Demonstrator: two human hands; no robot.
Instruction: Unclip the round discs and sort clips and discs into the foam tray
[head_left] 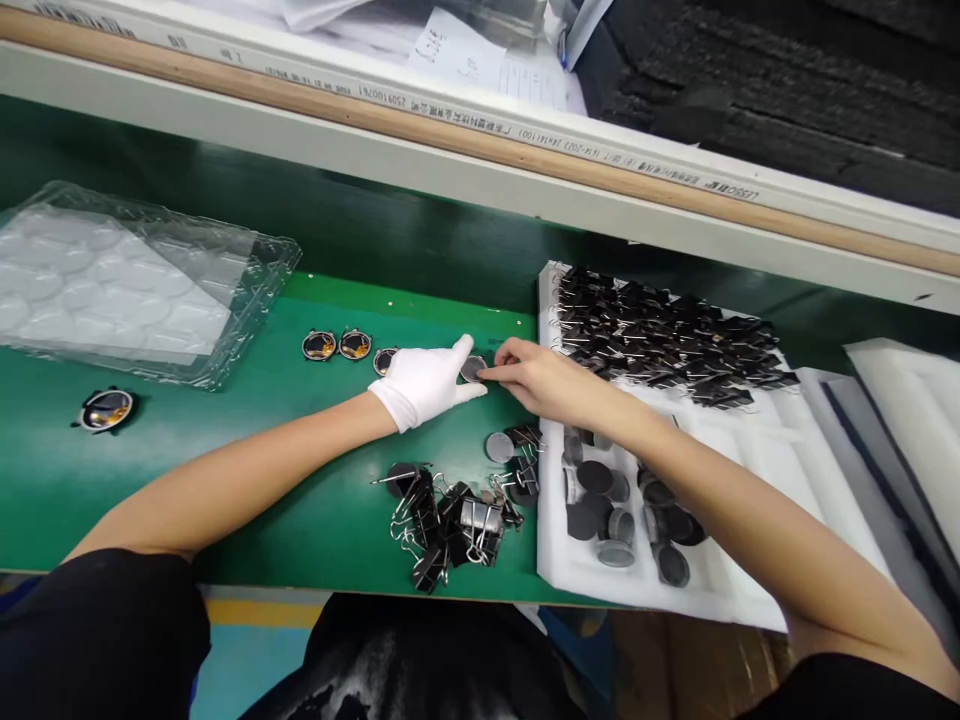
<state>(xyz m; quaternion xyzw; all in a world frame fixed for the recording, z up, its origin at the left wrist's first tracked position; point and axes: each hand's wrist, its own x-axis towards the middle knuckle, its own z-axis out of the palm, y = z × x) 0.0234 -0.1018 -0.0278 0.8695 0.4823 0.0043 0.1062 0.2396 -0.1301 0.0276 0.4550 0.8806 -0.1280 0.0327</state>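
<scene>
My left hand (429,385), in a white glove, has its thumb and fingers around a round grey-faced piece (473,369) on the green table. My bare right hand (541,380) reaches in from the right, its index fingertip touching that piece's right edge. Just left of the glove, a round watch-like piece (384,361) is partly covered by it. Two similar pieces with dark and orange faces (319,345) (355,344) lie further left. A pile of black binder clips (450,520) sits nearer to me, with a loose grey disc (499,447) above it.
A white foam tray (551,540) at the right holds rows of black binder clips (660,330) and grey and black discs (596,478). Clear plastic trays (127,285) lie at the left, near another round piece (106,410). A shelf edge (450,150) crosses behind.
</scene>
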